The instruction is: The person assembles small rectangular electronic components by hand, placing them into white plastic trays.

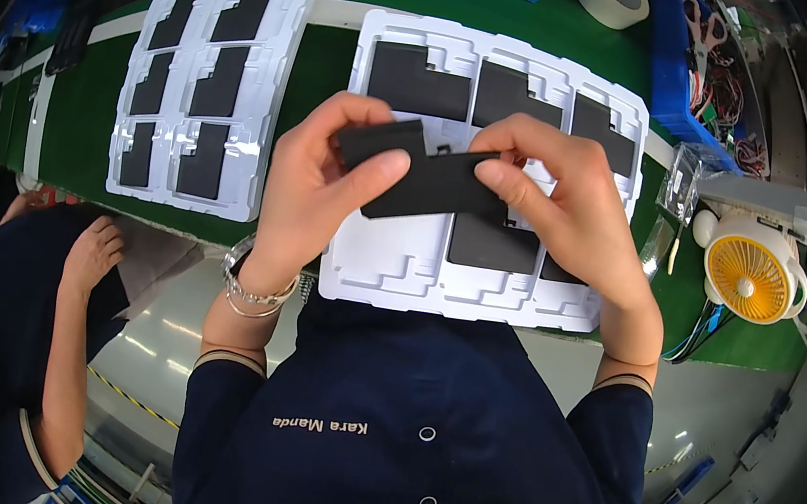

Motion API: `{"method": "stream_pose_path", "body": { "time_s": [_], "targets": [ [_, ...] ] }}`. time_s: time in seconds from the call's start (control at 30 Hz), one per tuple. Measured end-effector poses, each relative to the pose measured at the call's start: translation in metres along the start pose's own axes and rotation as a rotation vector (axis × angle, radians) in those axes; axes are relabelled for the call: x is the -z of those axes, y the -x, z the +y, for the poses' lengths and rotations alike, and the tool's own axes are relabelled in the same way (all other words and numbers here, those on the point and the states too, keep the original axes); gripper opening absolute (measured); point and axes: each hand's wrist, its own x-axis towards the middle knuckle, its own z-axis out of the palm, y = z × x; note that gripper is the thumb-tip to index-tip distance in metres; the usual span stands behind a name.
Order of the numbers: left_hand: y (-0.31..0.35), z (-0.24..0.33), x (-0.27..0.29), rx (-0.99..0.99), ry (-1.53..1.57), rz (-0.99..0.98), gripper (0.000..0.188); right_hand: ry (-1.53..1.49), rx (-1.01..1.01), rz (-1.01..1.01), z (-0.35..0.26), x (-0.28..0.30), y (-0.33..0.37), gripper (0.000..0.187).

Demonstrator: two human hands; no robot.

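In the head view, holds a flat black piece (431, 192) over a white tray (372, 258). Has the fingers of the left hand (318, 166) pinched on its left end, and the fingers of the right hand (573, 187) pinched on its right end. Has more black pieces (415, 90) down in that tray, and six in another white tray (291, 47) to the left, both on a green counter (329, 62). Has a small white and yellow fan (748, 264) off to the right, below a blue bin (671, 73).
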Motion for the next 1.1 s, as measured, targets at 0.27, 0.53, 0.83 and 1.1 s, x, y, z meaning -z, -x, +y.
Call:
{"method": "stream_pose_path", "body": {
  "time_s": [0.27, 0.53, 0.83, 1.1],
  "targets": [
    [-0.007, -0.012, -0.001, 0.076, 0.032, -0.111, 0.023, -0.171, -0.033, 0.136, 0.012, -0.022, -0.003, 0.013],
    [-0.007, -0.013, -0.009, -0.011, -0.099, -0.134, 0.024, -0.171, -0.084, 0.028, 0.016, -0.018, -0.001, 0.010],
    [-0.006, -0.013, -0.009, -0.026, -0.154, -0.103, 0.026, -0.287, -0.106, 0.040, 0.018, -0.019, -0.001, 0.007],
    [-0.010, -0.016, -0.009, -0.058, -0.162, -0.096, 0.026, -0.348, -0.026, 0.146, 0.023, -0.032, -0.003, 0.007]
  ]
}}
